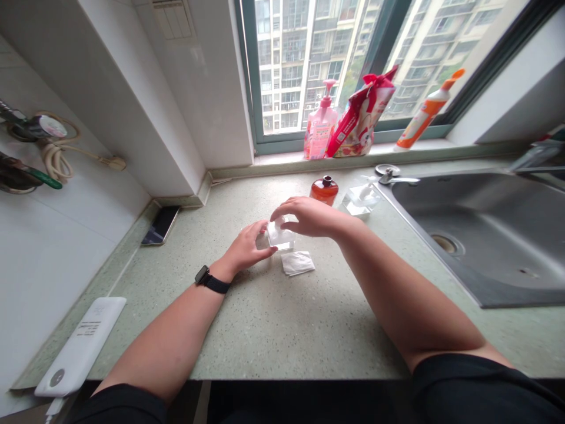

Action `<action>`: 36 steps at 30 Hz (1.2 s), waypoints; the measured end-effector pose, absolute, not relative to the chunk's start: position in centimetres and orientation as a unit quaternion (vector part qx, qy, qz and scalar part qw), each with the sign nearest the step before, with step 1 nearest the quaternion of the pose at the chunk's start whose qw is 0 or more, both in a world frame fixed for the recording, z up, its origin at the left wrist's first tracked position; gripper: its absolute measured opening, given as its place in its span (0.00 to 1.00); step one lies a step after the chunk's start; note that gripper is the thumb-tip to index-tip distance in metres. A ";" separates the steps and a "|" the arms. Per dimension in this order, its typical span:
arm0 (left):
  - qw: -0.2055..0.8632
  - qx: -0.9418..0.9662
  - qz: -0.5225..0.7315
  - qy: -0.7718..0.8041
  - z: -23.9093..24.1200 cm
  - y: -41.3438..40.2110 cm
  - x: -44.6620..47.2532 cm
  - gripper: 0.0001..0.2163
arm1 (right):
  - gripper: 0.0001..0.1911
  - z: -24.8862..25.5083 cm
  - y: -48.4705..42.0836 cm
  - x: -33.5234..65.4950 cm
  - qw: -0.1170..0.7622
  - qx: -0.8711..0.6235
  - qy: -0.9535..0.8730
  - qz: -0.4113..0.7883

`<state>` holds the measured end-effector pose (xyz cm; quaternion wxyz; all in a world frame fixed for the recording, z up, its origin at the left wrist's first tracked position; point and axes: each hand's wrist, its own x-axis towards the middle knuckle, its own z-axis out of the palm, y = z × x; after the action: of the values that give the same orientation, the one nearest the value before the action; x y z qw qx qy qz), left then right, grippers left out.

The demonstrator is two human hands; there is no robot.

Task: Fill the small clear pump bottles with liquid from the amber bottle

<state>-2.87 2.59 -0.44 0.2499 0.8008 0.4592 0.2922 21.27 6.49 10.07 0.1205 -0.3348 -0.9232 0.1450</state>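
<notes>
A clear square bottle (282,240) stands on the counter between my hands. My left hand (248,246) holds it from the left, with the thumb across its front and the fingers behind. My right hand (309,215) reaches over from the right, its fingers and thumb curled round the whitish pump top, which they partly hide. Just in front of the bottle lies a folded white tissue (298,263). Behind my right hand is an amber bottle (323,191) with a dark, uncapped neck. A second clear pump bottle (359,199) stands to its right, near the sink.
A steel sink (481,235) with a faucet (397,178) takes up the right side. On the windowsill stand a pink pump bottle (320,132), a red pouch (362,115) and an orange-white bottle (426,115). A phone (161,225) and white power bank (82,344) lie left.
</notes>
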 end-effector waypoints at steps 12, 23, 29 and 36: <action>0.258 0.801 0.286 0.459 -0.3 2.6 -2.8 0.34 | 0.14 10.0 6.6 21.3 0.108 -0.339 -0.926 0.131; 0.260 0.800 0.292 0.455 -0.1 2.4 -2.8 0.33 | 0.36 11.2 6.2 23.0 0.140 -0.383 -0.882 0.237; 0.262 0.797 0.296 0.457 -0.2 2.4 -2.7 0.33 | 0.27 10.8 6.2 22.0 0.140 -0.390 -0.858 0.304; 0.264 0.798 0.292 0.456 0.0 2.3 -2.7 0.32 | 0.26 10.7 7.0 22.6 0.145 -0.408 -0.853 0.290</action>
<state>-2.70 2.31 -0.04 0.2638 0.7984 0.4559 0.2918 22.58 7.01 10.69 0.1446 -0.4085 -0.8533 0.2901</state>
